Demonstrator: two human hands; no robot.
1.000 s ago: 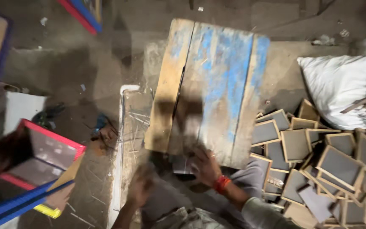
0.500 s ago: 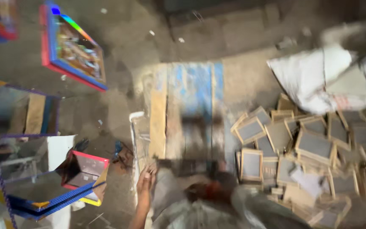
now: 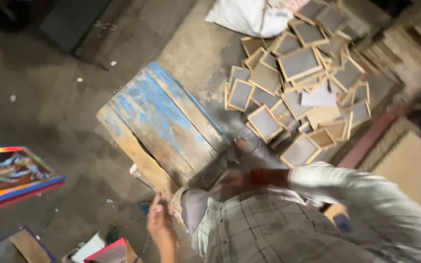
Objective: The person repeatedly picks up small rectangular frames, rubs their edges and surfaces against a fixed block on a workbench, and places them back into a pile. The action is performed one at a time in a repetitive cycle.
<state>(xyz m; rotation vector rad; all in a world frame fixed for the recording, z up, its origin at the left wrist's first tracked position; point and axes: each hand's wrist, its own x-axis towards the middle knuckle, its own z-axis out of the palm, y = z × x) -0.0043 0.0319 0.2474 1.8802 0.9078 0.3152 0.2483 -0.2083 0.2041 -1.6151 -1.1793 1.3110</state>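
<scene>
The left hand (image 3: 159, 219) hangs loose and empty beside the blue board (image 3: 164, 124). The right hand (image 3: 230, 182), blurred, rests near the board's edge; its grip cannot be told. Frames (image 3: 298, 63) lie piled within reach.

A bare concrete floor (image 3: 49, 97) carries a blue-painted wooden board (image 3: 164, 122), a heap of small framed slates (image 3: 298, 87) and a white sack (image 3: 249, 17).

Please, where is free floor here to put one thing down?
Bare floor lies left of the blue board, above the colourful picture. The board top is also bare. Right of it, the frames crowd the floor up to the sack.
</scene>
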